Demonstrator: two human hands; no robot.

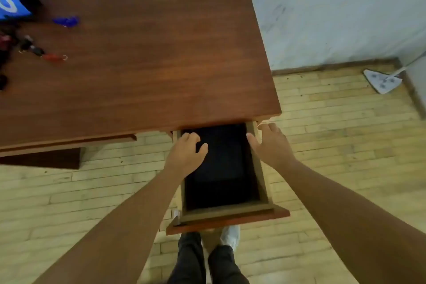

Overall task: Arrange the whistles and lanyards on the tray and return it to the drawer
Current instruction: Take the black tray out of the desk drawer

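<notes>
Pale wall, light plank floor (322, 145), brown wooden desk (149, 64) filling most of the view. My drawer (230, 212) is pulled well out at the desk's right end, so I can reach straight down into it. Inside is a dark flat thing, probably the tray (221, 168), but it's too dark to be sure. Whistles and lanyards (41, 50) lie loose at the far left of the desktop, well apart from the drawer, beside a blue whistle (66, 21) and a blue bag (11, 2).

My left hand (186, 152) is over the drawer's left wall, fingers loosely curled, holding nothing. My right hand (269, 143) is spread at the right wall, thumb inside, empty. I judge both are placed to lift the tray out.
</notes>
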